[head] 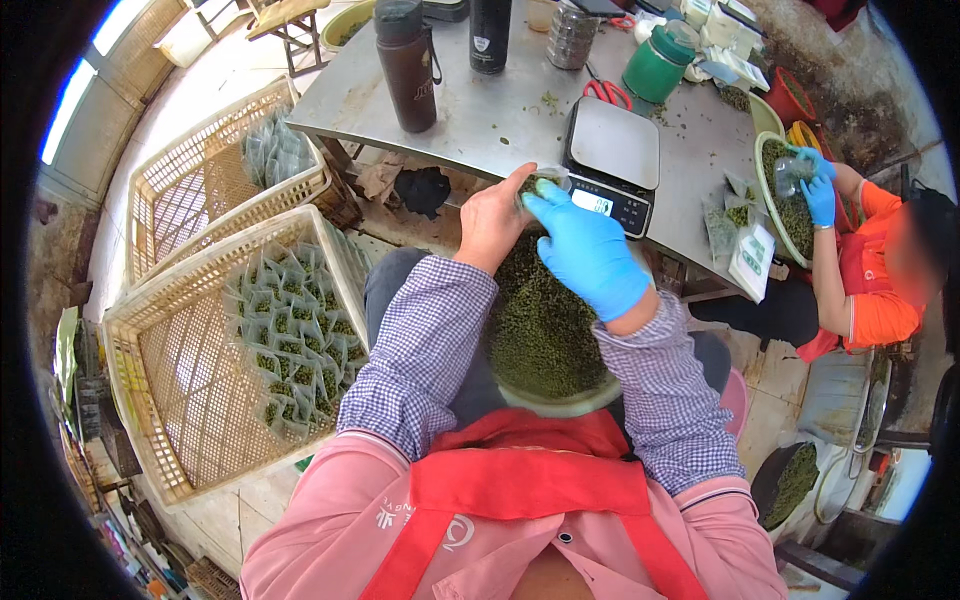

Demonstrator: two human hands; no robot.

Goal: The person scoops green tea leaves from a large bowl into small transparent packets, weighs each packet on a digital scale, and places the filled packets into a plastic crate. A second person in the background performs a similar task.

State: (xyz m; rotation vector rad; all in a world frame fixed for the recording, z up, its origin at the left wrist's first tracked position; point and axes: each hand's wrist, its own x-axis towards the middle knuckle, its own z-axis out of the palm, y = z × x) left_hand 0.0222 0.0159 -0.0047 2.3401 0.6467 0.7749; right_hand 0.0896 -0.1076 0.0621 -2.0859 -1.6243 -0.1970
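My bare left hand [491, 217] holds a small clear plastic bag [530, 184] with green granules in it, near the front edge of the steel table. The blue-gloved right hand [589, 251] reaches to the same bag; its fingertips touch the bag's mouth, but whether they pinch anything is hidden. Below both hands, between my knees, a wide round basin [555, 405] holds a heap of small green peppercorn-like granules [547, 330]. Just beyond the right hand, a digital scale [613, 146] stands on the table with its display lit.
Left of me, a plastic crate [169, 480] holds rows of filled bags [296, 337]; another crate [202, 161] lies behind it. On the steel table [487, 112] stand a brown bottle [405, 67], red-handled scissors [607, 91] and a green jar [658, 64]. A co-worker [889, 274] handles a plastic jar over a basin at right.
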